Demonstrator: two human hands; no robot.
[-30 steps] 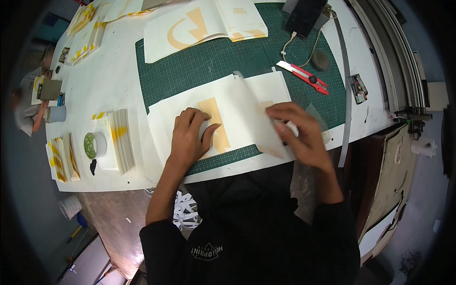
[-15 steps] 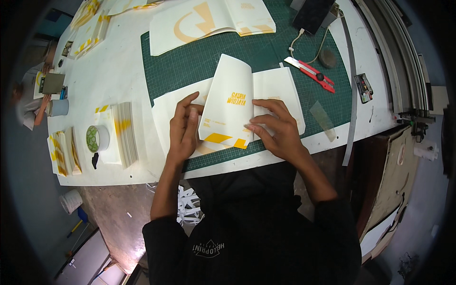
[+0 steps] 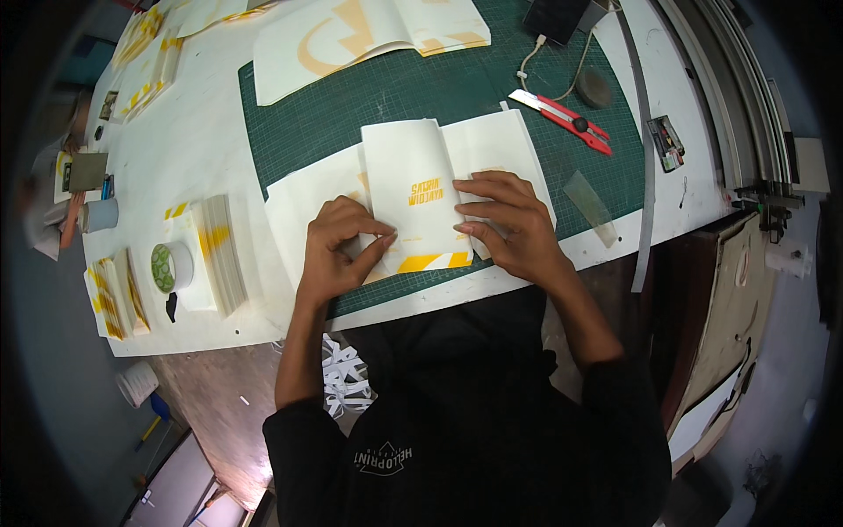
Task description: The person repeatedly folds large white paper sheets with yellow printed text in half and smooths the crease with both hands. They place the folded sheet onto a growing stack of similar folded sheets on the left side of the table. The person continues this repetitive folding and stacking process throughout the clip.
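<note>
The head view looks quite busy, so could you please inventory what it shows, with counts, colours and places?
Printed sheet: one, white and yellow, between the hands
Paper beneath: count unclear, white, under that sheet
Open sheets: count unclear, white and yellow, top
Cutting mat: one, green, table centre
Cutter knife: one, red, mat's right
Clear strip: one, translucent, below the knife
Tape roll: one, white and green, table's left
Paper stacks: several, white and yellow, table's left
Table: one, white, centre
Paper scraps: many, white, below the table
Co-worker: one, partly visible, far left
Left hand: one, bare, sheet's left edge
Right hand: one, bare, sheet's right edge
</note>
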